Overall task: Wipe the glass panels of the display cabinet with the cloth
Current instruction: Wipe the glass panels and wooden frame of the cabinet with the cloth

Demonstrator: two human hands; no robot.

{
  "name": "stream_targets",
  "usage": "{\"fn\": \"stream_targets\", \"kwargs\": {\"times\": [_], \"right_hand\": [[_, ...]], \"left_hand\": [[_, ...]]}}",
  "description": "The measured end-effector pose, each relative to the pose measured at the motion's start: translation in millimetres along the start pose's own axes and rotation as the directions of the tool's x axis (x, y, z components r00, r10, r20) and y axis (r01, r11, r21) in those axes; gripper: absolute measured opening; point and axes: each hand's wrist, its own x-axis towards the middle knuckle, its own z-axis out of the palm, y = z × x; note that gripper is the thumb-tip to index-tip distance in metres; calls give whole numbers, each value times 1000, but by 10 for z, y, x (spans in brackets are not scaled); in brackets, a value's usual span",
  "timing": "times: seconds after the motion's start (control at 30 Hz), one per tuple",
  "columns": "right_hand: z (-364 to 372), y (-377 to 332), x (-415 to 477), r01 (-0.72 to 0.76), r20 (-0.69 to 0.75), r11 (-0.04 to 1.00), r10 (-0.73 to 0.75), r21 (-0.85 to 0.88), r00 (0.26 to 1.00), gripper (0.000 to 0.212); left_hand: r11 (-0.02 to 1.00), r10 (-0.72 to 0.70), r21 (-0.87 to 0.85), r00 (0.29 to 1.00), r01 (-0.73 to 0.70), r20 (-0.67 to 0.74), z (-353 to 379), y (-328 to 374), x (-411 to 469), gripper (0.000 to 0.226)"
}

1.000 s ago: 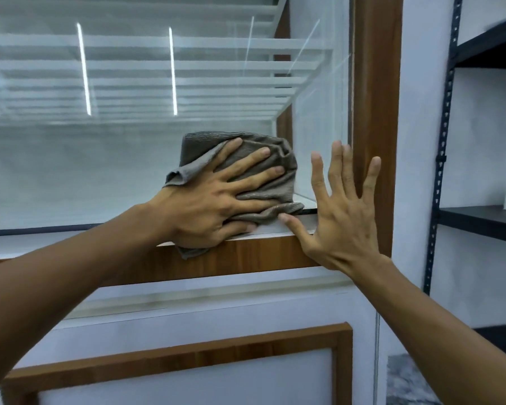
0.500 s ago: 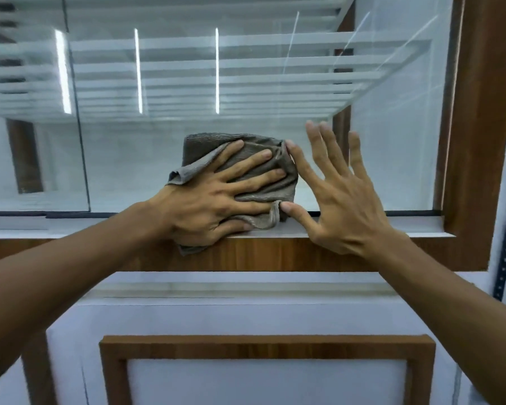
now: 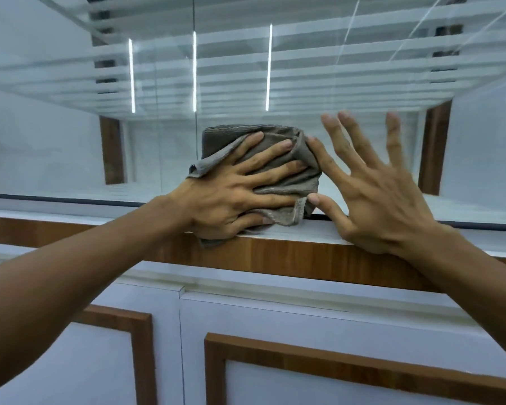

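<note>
The wiping step is under way along the bottom strip of the front glass panel of the display cabinet. The left hand lies flat with its fingers spread wide, pressing the cloth against the pane; it grips nothing, it only pins the cloth under the palm and fingers. The right hand is just to the right of the cloth, also open with fingers fanned out, its thumb and forefinger touching the cloth's right edge. Whether its palm is flat on the glass or only held in front of it I cannot tell, as the fingertips are blurred.

The cloth is grey-brown, soft and bunched into a rough block with folds and a loose corner sticking out at the left. Its lower edge hangs over the white ledge at the foot of the glass, above the wooden trim.

The glass shows bright reflected strips of light and the pale shelves behind it; no smears stand out from here.

The next move probably calls for steady, even pressure while sliding the cloth sideways or upward, keeping it flat so the folds do not leave unwiped lines, and keeping the bare hand off the pane so it leaves no fingerprints
</note>
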Motion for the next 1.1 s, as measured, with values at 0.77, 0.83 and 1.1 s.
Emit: {"fn": "stream_targets", "kwargs": {"times": [0.77, 0.83, 1.1], "right_hand": [[16, -72, -24, -63, -87, 993, 72, 99, 994, 71], [-8, 73, -17, -127, -121, 986, 141, 112, 983, 69], [-334, 1207, 533, -262, -169, 961, 274, 89, 947, 68]], "left_hand": [[638, -769, -152, 616, 755, -172, 157, 293, 224, 73], [728, -685, -106, 708, 678, -175, 157, 391, 559, 74], [726, -684, -125, 689, 676, -240, -209, -268, 1611, 74]]}}
